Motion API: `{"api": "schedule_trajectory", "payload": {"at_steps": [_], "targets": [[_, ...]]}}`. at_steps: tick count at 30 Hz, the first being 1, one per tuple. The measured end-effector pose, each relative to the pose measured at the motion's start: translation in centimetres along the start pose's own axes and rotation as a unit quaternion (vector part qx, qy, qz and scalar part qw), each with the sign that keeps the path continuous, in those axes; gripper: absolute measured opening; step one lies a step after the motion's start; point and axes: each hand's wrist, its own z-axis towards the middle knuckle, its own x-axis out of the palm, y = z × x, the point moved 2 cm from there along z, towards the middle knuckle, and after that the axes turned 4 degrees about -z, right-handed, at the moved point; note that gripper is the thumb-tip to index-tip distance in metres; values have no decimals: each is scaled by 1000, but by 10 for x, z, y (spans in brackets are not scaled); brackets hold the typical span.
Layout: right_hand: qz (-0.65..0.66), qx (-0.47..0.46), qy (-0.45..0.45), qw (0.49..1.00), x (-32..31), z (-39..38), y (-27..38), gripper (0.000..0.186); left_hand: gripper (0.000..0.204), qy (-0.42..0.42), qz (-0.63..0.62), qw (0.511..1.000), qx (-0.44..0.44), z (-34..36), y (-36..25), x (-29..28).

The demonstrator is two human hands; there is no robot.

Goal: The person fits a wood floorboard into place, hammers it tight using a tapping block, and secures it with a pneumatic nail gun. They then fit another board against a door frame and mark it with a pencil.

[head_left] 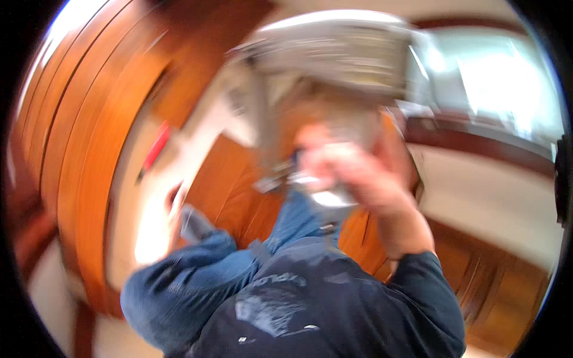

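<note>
A pale, blurred object (334,179) is being gripped by the right hand (352,173), which is being raised at the middle of the view with its fingers wrapped around it; what kind of object it is cannot be told. The left hand (178,206) is being held low at the left, near a grey thing (194,224) above the blue-jeaned knee (197,268); its grip cannot be told. Orange wooden panels (89,119) are being shown behind, heavily smeared.

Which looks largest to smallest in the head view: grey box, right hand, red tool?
1. Grey box, though blurred and near the camera.
2. Right hand, also near.
3. Red tool, clearly smallest.
</note>
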Motion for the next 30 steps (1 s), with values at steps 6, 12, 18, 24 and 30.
{"api": "schedule_trajectory", "payload": {"at_steps": [6, 12, 18, 24, 30], "targets": [[-22, -194, -10, 981, 35, -5, -17, 71, 60, 244, -1, 968, 61, -3, -130, -25], [51, -205, 56, 976, 56, -41, 19, 72, 72, 206, 97, 972, 64, 27, -255, -13], [-184, -339, -116, 915, 53, -53, -7, 84, 62, 96, 77, 986, 109, 51, -310, 23], [-357, -121, -150, 914, -50, -227, -190, 38, 53, 35, 69, 987, 141, 47, -351, 17], [-384, 516, -453, 617, -153, -619, -291, 32, 43, -4, 43, 987, 157, 31, -356, -3]]}}
